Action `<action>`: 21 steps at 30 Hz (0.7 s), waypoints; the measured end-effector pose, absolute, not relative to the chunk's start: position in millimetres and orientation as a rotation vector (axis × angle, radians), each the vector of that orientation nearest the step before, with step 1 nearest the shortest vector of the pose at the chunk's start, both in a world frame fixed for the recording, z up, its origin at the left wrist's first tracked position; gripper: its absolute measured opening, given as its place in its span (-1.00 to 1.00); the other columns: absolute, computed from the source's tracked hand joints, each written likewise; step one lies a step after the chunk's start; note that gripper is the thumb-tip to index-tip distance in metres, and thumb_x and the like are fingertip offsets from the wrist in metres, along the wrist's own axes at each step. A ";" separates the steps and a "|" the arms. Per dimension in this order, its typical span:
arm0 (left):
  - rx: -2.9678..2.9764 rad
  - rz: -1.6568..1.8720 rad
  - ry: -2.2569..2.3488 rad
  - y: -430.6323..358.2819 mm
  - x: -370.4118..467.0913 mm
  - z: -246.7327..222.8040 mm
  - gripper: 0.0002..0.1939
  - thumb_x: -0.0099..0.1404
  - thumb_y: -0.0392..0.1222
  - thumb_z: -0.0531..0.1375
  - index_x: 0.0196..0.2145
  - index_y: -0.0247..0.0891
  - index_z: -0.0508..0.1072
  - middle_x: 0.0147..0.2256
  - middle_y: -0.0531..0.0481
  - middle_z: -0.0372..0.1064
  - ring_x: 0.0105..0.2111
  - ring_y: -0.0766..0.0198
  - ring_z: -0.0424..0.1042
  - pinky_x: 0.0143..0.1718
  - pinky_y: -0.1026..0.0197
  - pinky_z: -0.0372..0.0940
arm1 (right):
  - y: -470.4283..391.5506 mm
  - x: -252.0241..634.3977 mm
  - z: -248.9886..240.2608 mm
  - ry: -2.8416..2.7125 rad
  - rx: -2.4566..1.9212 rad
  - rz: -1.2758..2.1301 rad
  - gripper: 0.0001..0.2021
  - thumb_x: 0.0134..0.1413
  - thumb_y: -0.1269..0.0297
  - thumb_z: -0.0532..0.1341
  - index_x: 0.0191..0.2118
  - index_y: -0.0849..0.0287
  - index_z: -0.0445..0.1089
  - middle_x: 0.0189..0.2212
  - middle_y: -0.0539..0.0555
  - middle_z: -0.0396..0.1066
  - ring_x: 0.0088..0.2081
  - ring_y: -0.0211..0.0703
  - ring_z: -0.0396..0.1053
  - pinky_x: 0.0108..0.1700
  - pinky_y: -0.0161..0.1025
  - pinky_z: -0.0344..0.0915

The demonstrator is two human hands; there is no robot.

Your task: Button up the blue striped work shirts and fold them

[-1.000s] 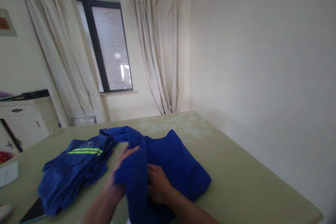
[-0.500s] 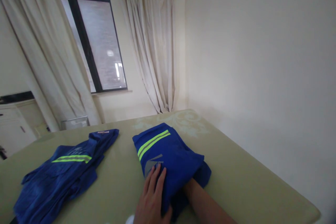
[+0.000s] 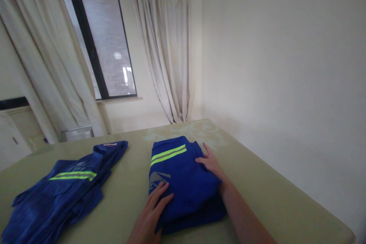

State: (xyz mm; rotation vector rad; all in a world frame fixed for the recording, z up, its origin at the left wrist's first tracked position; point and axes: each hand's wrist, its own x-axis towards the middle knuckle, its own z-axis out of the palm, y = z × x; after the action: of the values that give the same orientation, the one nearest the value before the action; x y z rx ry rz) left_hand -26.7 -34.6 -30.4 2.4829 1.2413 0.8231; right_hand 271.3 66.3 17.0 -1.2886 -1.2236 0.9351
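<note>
A blue work garment (image 3: 183, 187) lies folded into a rough rectangle on the table. It has a yellow-green reflective band near its far edge and a grey print at its left side. My left hand (image 3: 153, 209) rests on its near left corner, fingers apart over the print. Along the right edge, my right hand (image 3: 211, 162) touches the cloth with its fingers spread, pointing away from me. A second blue garment (image 3: 65, 187) with the same kind of band lies loosely spread to the left, with no hand on it.
The green tabletop (image 3: 274, 206) has a pale floral pattern at its far corner and meets a white wall (image 3: 280, 65) on the right. Behind it are a window (image 3: 108, 45), long curtains (image 3: 168, 53) and a pale cabinet (image 3: 14, 137) at far left.
My right hand has come out from under the folded garment and now sits at its right edge. The cloth's near part lies flatter and squarer. My left hand has shifted slightly left.
</note>
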 end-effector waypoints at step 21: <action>2.084 0.867 1.375 -6.5 -95.6 -3.0 -0.56 0.43 0.09 0.03 0.06 -0.08 0.56 0.00 -0.09 0.58 0.04 0.00 0.53 0.11 0.01 0.41 | -32.3 145.9 -0.1 -2.225 -1.580 0.482 -0.04 0.12 -0.31 0.20 0.47 0.15 -0.03 0.44 0.32 -0.08 0.44 0.35 -0.15 0.42 0.22 -0.16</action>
State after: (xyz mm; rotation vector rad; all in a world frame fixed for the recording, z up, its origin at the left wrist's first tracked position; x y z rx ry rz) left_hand -95.6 -6.5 -3.0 2.0843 1.3753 0.8667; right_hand 145.9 -32.3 -0.1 -1.5796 -2.2251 0.4820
